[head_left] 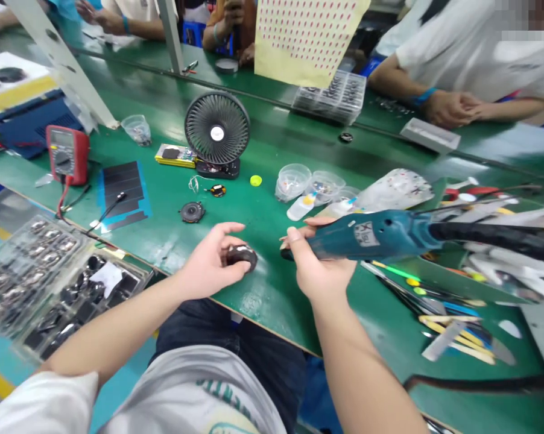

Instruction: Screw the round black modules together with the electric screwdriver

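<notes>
Shiny green worktop (pixel 263 211). Left hand (pixel 211 259) clamped on a rounded black part (pixel 245 256), frame centre. Right hand (pixel 319 268) wrapped round a teal tubular tool (pixel 394 232), right of centre, nose apart from part. Probably lining up; next move calls for steady hold.

Just inside the bench's (pixel 263 313) near edge, the left hand (pixel 215 259) holds a piece (pixel 242 256); to its right, the right hand (pixel 319 262) grips a handheld tool (pixel 371 234). Behind the left hand lies a disc (pixel 192 211), with a fan (pixel 218 129) farther back. A film sheet (pixel 125 194) lies left of the disc, and a multimeter (pixel 68 155) stands left of that. Right of the fan, a cup (pixel 294 181) stands behind a bottle (pixel 300 207); a divided box (pixel 351 107) sits beyond, toward the far edge.
</notes>
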### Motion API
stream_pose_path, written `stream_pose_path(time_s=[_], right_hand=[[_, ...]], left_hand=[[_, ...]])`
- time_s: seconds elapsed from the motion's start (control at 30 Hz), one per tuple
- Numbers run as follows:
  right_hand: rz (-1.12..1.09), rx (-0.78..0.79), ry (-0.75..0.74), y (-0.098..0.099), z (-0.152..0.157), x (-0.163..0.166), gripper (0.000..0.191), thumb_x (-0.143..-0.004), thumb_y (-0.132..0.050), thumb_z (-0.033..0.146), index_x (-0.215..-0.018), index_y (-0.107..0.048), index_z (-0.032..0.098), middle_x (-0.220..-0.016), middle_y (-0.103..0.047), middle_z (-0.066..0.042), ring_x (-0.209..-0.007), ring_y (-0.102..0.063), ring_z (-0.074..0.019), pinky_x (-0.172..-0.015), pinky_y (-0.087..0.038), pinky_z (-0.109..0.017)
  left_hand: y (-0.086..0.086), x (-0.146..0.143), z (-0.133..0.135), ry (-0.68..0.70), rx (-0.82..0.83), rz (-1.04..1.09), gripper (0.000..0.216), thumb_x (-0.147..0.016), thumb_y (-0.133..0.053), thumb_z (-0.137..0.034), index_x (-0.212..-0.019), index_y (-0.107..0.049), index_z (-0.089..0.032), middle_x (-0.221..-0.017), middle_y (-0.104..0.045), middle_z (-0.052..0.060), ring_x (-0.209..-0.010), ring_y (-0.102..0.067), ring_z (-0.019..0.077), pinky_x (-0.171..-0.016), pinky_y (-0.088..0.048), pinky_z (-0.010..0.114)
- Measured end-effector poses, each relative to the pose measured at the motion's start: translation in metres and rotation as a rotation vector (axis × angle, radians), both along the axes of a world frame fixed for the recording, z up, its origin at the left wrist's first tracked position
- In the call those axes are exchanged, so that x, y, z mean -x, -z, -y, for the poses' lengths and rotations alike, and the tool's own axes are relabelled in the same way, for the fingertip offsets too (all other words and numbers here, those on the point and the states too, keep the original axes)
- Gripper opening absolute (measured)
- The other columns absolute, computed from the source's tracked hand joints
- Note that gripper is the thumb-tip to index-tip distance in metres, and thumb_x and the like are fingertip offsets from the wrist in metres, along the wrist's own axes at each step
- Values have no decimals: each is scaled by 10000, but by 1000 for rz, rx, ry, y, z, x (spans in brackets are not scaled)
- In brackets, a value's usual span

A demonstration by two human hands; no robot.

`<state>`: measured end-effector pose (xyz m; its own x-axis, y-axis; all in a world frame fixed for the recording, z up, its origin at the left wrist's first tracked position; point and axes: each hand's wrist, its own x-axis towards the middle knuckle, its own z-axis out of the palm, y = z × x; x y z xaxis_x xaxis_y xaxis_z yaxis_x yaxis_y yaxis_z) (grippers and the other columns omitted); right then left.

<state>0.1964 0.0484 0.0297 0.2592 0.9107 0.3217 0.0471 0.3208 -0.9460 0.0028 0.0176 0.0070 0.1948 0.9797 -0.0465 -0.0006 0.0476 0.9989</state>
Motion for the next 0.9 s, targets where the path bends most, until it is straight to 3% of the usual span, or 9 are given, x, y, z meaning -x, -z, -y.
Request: stream_pose_path(time_s=[0.07, 0.2, 0.57, 0.8, 0.9], right_hand=[[1, 2, 1, 1, 0, -2, 308, -794, -841, 301, -979, -604, 236, -632, -651, 87, -524, -663, -162, -636, -600, -346], [9, 1, -3, 2, 2, -4, 276, -827, -811, 260, -1015, -609, 246, -654, -654, 92, -543, -674, -156, -672, -608, -348], [82, 0, -36, 1, 7, -4, 242, -896, -777, 239, -1061, -602, 258, -685, -647, 87, -580, -654, -151, -738, -610, -377], [39, -20, -51, 3, 7, -4, 248, -896, -787, 218, -1067, -611, 254, -686, -643, 91, -565, -652, -138, -700, -600, -342], [17, -9, -39, 1, 7, -4, 254, -880, -801, 214, -1047, -613, 254, -686, -649, 88, -563, -652, -136, -683, -590, -327]], left_hand=[[7, -14, -9, 78, 61, 35, 604, -748, -821, -296, -1280, -549, -205, -997, -782, 68, -886, -765, 195, -809, -605, 323], [15, -11, -7, 110, 73, -11, 459, -813, -789, -291, -1243, -660, -192, -1077, -803, 83, -913, -761, 190, -808, -602, 303], [5, -8, -1, 87, 93, 1, 429, -858, -777, -265, -1262, -653, -197, -1012, -804, 62, -851, -750, 170, -744, -598, 273], [8, -7, 1, 63, 115, 81, 417, -846, -805, -228, -1237, -661, -200, -990, -810, 50, -819, -749, 151, -727, -598, 250], [1, -10, 4, 7, 82, 134, 393, -839, -824, -220, -1199, -668, -183, -972, -816, 49, -827, -761, 150, -744, -608, 241]])
